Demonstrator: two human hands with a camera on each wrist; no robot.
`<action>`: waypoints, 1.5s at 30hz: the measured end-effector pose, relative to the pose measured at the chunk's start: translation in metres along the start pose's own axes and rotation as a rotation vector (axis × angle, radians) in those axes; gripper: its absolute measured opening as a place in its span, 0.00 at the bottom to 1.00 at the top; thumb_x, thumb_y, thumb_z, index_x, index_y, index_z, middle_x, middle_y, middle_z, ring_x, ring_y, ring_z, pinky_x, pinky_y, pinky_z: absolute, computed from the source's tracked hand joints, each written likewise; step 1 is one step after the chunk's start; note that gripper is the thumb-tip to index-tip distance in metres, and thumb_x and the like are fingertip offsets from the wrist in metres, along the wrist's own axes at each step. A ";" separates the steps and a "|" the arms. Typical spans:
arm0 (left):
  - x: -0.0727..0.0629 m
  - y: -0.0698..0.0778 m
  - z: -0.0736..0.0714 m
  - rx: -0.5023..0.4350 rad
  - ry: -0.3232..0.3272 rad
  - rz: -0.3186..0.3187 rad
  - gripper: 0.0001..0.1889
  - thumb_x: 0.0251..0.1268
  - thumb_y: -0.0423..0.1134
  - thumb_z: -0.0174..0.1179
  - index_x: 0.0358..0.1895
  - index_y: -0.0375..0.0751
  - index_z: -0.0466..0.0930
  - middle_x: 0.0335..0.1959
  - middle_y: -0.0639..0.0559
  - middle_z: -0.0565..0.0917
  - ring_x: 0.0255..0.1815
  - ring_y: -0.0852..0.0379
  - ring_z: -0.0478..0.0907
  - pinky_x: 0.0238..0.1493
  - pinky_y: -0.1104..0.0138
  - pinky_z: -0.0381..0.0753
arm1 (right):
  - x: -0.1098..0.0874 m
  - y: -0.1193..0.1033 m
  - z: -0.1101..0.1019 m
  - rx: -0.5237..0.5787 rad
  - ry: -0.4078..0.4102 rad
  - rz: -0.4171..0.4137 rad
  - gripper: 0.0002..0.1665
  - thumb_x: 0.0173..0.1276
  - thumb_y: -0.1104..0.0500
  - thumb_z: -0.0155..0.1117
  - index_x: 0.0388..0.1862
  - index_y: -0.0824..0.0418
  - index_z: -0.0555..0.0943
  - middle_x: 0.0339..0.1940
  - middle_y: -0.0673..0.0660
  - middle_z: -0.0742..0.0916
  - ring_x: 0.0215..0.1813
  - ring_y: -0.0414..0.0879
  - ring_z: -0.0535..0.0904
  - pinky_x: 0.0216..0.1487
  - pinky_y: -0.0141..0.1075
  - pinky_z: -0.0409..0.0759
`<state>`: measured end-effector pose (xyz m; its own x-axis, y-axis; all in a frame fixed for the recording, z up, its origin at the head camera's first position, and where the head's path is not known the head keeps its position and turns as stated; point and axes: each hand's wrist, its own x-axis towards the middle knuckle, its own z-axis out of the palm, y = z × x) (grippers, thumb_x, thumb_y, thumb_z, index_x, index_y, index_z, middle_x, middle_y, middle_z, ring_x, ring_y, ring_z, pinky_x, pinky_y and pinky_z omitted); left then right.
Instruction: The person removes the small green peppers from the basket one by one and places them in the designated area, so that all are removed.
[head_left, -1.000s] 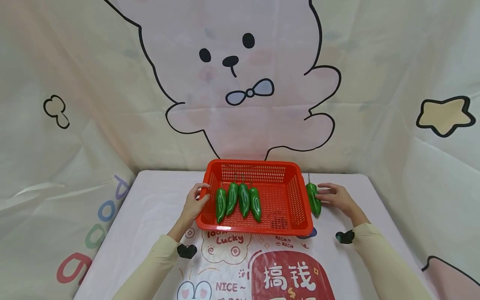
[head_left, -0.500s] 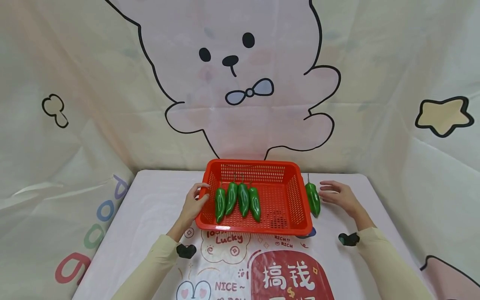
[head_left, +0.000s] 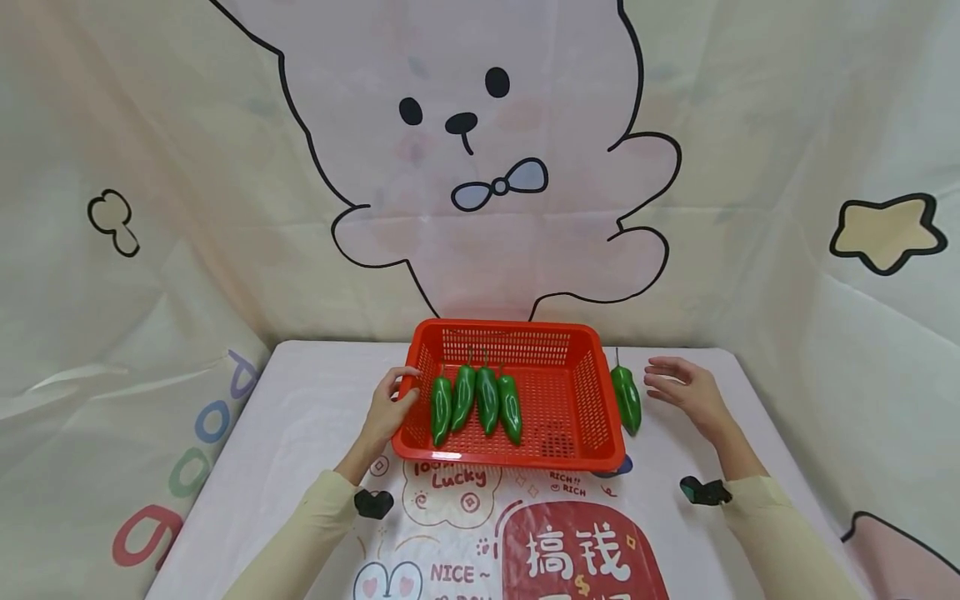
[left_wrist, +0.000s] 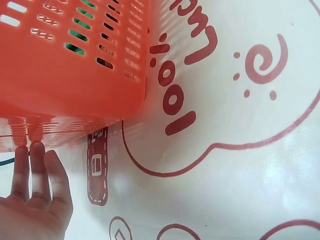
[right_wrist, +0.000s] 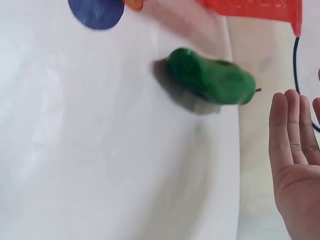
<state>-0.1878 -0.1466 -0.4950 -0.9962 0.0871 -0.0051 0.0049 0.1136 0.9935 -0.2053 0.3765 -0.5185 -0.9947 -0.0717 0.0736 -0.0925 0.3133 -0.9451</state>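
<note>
Pinching the left rim of the red basket (head_left: 510, 460), four peppers (head_left: 487, 402) inside, is the left hand (head_left: 387, 408); and the right hand (head_left: 688, 392) hovers, fingers straight, just clear of the lone pepper (head_left: 627, 402) on the table (head_left: 315, 400)!

Soft, diffuse light, with gloss near the left fingers (left_wrist: 39, 175) and haze around the right fingers (right_wrist: 281, 130).
The head view is evenly lit, somewhat muted; small white glints sit on the peppers (head_left: 487, 400) just right of the left fingers and on the near rim of the basket (head_left: 510, 460), and a crease on the left wall (head_left: 82, 317) shines well beyond them. In the left wrist view, pale glare washes the tablecloth (left_wrist: 240, 190) across from the fingers, while soft shade lies nearer them. In the right wrist view, the loose pepper (right_wrist: 210, 80) beside the fingers looks smeared, above a broad, soft-edged shadow.
</note>
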 end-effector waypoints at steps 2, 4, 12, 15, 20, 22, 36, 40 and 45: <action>0.000 0.000 0.000 -0.010 -0.003 -0.004 0.18 0.73 0.25 0.52 0.63 0.30 0.70 0.57 0.24 0.72 0.54 0.23 0.73 0.51 0.36 0.78 | -0.002 -0.004 0.003 0.026 0.017 -0.006 0.27 0.74 0.55 0.66 0.66 0.68 0.73 0.56 0.64 0.83 0.51 0.45 0.85 0.48 0.34 0.83; 0.000 0.000 0.000 -0.010 -0.003 -0.007 0.18 0.73 0.26 0.52 0.63 0.31 0.71 0.57 0.25 0.72 0.54 0.23 0.73 0.52 0.37 0.78 | -0.005 -0.008 0.006 0.065 0.032 -0.012 0.26 0.74 0.56 0.66 0.65 0.67 0.75 0.54 0.57 0.84 0.51 0.43 0.85 0.48 0.34 0.83; -0.001 -0.001 0.000 0.006 0.002 -0.008 0.17 0.73 0.26 0.53 0.63 0.32 0.72 0.57 0.26 0.73 0.53 0.23 0.74 0.51 0.37 0.78 | -0.016 -0.031 0.019 0.183 0.053 -0.049 0.22 0.74 0.58 0.65 0.63 0.65 0.77 0.52 0.52 0.86 0.52 0.47 0.85 0.50 0.37 0.82; -0.001 0.000 0.000 0.016 0.007 0.002 0.17 0.73 0.26 0.53 0.62 0.32 0.72 0.56 0.26 0.73 0.52 0.24 0.74 0.51 0.38 0.79 | -0.020 -0.042 0.024 0.221 0.046 -0.056 0.21 0.74 0.60 0.65 0.62 0.65 0.77 0.52 0.53 0.87 0.52 0.48 0.85 0.50 0.38 0.83; -0.002 0.001 0.002 0.029 0.017 0.013 0.17 0.72 0.26 0.53 0.62 0.31 0.72 0.56 0.26 0.73 0.52 0.24 0.74 0.50 0.38 0.79 | -0.024 -0.059 0.033 0.281 0.005 -0.080 0.18 0.75 0.64 0.63 0.61 0.67 0.77 0.51 0.54 0.87 0.50 0.46 0.85 0.49 0.39 0.83; -0.002 0.002 0.001 0.034 0.018 0.005 0.17 0.73 0.26 0.53 0.62 0.31 0.72 0.57 0.26 0.73 0.52 0.25 0.74 0.51 0.38 0.79 | -0.025 -0.064 0.036 0.302 -0.010 -0.091 0.17 0.75 0.65 0.62 0.60 0.68 0.77 0.51 0.56 0.87 0.50 0.47 0.85 0.49 0.39 0.84; 0.016 -0.040 0.001 0.071 0.073 0.025 0.16 0.72 0.29 0.55 0.61 0.39 0.74 0.55 0.31 0.75 0.50 0.29 0.77 0.47 0.42 0.83 | -0.029 -0.087 0.057 0.240 -0.017 -0.104 0.21 0.75 0.62 0.63 0.62 0.71 0.75 0.55 0.64 0.83 0.54 0.58 0.83 0.51 0.41 0.83; 0.015 -0.039 0.001 0.076 0.084 0.039 0.16 0.72 0.28 0.55 0.60 0.38 0.75 0.53 0.31 0.76 0.46 0.31 0.78 0.45 0.42 0.83 | -0.024 -0.095 0.065 0.253 -0.031 -0.110 0.21 0.75 0.62 0.63 0.62 0.70 0.76 0.58 0.70 0.79 0.55 0.57 0.82 0.51 0.41 0.82; 0.013 -0.028 0.002 0.082 0.077 0.056 0.16 0.71 0.25 0.55 0.60 0.31 0.75 0.48 0.31 0.78 0.39 0.41 0.79 0.44 0.39 0.81 | -0.015 -0.103 0.075 0.292 -0.062 -0.125 0.21 0.76 0.63 0.62 0.62 0.72 0.74 0.57 0.69 0.79 0.53 0.52 0.83 0.52 0.40 0.83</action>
<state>-0.2008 -0.1471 -0.5232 -0.9979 0.0199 0.0623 0.0649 0.1912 0.9794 -0.1773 0.2747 -0.4462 -0.9711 -0.1523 0.1838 -0.1881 0.0140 -0.9820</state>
